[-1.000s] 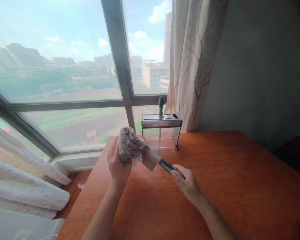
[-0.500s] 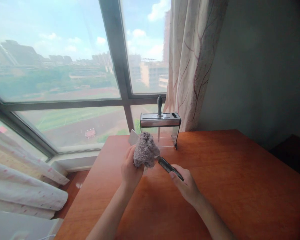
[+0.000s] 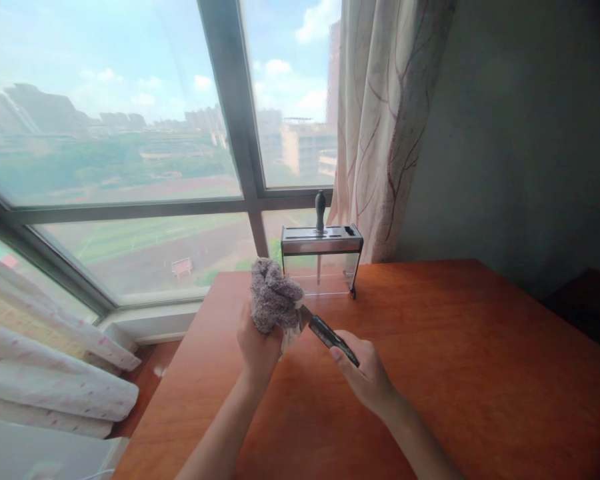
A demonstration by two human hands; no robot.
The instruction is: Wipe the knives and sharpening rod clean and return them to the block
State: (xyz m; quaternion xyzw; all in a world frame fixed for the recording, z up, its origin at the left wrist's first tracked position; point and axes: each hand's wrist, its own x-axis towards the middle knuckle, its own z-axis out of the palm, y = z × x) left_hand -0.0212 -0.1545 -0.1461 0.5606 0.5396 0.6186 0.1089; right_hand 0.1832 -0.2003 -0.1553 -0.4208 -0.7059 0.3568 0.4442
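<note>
My left hand (image 3: 260,347) is closed around a fuzzy grey-purple cloth (image 3: 275,297), which is wrapped over a blade. In my right hand (image 3: 367,370) is the black handle of a kitchen knife (image 3: 333,339). Only a short bit of the blade by the handle shows; the cloth hides the rest, tip included. Both hands are held above the table, the knife slanting up and to the left. Behind them stands a clear-sided knife block (image 3: 323,243) with a metal top, and one dark-handled tool (image 3: 321,210) sticks upright out of it.
The brown wooden table (image 3: 430,347) reaches back to the windows (image 3: 130,253). A patterned curtain (image 3: 380,133) hangs behind the knife block, and another pale curtain (image 3: 45,373) is at the left. A grey wall (image 3: 505,133) lies to the right.
The cloth and my left hand have shifted a little left along the blade, and the blade's tip has gone out of sight under the cloth. My right hand has moved slightly left with the knife.
</note>
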